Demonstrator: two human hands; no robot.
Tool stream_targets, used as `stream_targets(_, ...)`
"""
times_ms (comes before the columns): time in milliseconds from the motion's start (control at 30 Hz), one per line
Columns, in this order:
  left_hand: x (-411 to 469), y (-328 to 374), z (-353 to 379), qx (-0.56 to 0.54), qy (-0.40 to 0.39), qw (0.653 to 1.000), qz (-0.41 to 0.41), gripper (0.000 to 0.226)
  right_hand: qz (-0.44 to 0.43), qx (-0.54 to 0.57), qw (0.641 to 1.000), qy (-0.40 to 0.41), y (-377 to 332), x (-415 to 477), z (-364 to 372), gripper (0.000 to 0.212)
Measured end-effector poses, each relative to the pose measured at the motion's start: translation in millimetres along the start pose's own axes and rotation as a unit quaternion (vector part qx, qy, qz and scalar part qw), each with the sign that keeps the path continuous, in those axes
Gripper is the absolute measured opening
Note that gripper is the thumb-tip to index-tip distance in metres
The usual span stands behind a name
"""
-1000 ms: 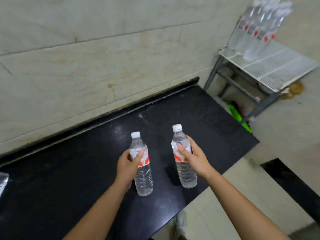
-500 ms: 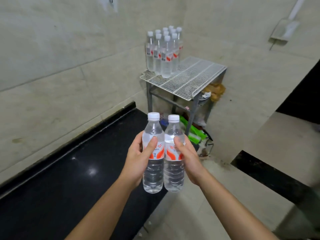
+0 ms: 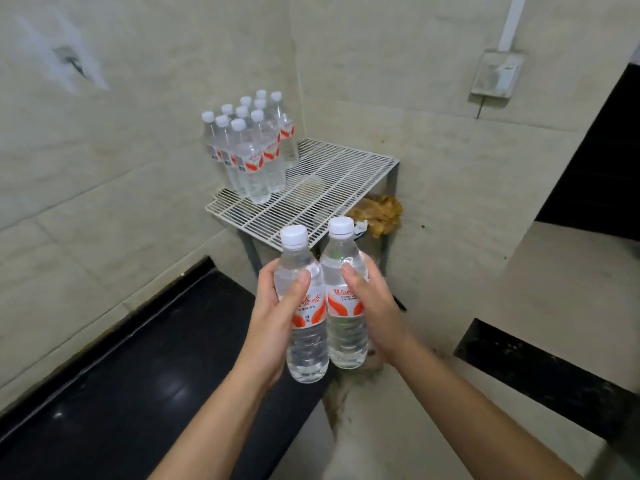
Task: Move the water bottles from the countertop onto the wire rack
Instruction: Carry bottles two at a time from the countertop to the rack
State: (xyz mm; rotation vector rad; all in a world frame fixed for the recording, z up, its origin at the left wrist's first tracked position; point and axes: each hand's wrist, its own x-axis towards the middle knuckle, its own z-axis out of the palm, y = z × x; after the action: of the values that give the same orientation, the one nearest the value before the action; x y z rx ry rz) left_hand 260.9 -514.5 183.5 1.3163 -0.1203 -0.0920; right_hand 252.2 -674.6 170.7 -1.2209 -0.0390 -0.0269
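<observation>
My left hand (image 3: 273, 317) grips one clear water bottle (image 3: 304, 341) with a white cap and an orange-and-white label. My right hand (image 3: 374, 306) grips a second, matching bottle (image 3: 346, 337). Both bottles are upright, side by side and touching, held in the air past the end of the black countertop (image 3: 131, 386). Beyond them stands the white wire rack (image 3: 332, 188) in the wall corner. Several matching bottles (image 3: 252, 150) stand clustered on its far left part. The right and near parts of the rack's grid are bare.
Tiled walls meet behind the rack. A brown crumpled thing (image 3: 377, 213) lies under the rack's right side. A low pale ledge with a black edge (image 3: 540, 368) lies to the right. A wall box with a white conduit (image 3: 495, 74) hangs at the upper right.
Both bottles were lifted off the countertop, brought together and carried toward the rack. The view turned right, and the rack now looks larger and closer.
</observation>
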Motion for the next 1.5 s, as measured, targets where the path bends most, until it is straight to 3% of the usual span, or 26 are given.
stream_targets(167, 81.3, 1.1, 25.9, 0.001, -0.019, 0.999, 0.026, 0.062, -0.051, -0.013, 0.999, 0.0, -13.9, 78.7, -29.7, 0.039)
stream_targets(433, 223.6, 15.0, 55.9, 0.0, -0.044, 0.997, 0.069, 0.048, -0.087, -0.086, 0.991, 0.048, -56.5, 223.0, -62.1, 0.064)
stream_targets(600, 277.8, 13.0, 56.5, 0.077, -0.011, 0.992, 0.098, 0.073, -0.113, -0.084, 0.989, 0.052, -57.6, 286.1, -65.3, 0.058)
stream_targets(767, 329.0, -0.1, 38.5, 0.099, 0.048, 0.989, 0.097, 0.096, -0.084, -0.092, 0.992, 0.017, -40.3, 348.0, -60.2, 0.045)
stream_targets(933, 373.2, -15.2, 28.0, 0.158, 0.115, 0.975, 0.11, 0.069, -0.07, -0.128, 0.989, -0.031, -30.3, 413.6, -60.5, 0.041)
stream_targets(1100, 422.5, -16.1, 42.9, 0.191, 0.189, 0.957, 0.109, 0.072, -0.077, -0.135, 0.983, -0.097, -25.9, 484.8, -75.9, 0.042)
stream_targets(1300, 469.7, -15.5, 66.9, 0.22, 0.223, 0.942, 0.121, 0.054, -0.068, -0.139, 0.969, -0.193, -26.6, 551.9, -104.3, 0.044)
stream_targets(1400, 480.1, -9.2, 67.3, 0.298, 0.244, 0.913, 0.131, 0.046, -0.105, -0.158, 0.953, -0.235, -33.4, 578.7, -110.0, 0.045)
stream_targets(1500, 487.6, 7.4, 67.7, 0.379, 0.248, 0.881, 0.136, 0.045, -0.153, -0.189, 0.939, -0.244, -48.1, 598.3, -107.8, 0.031)
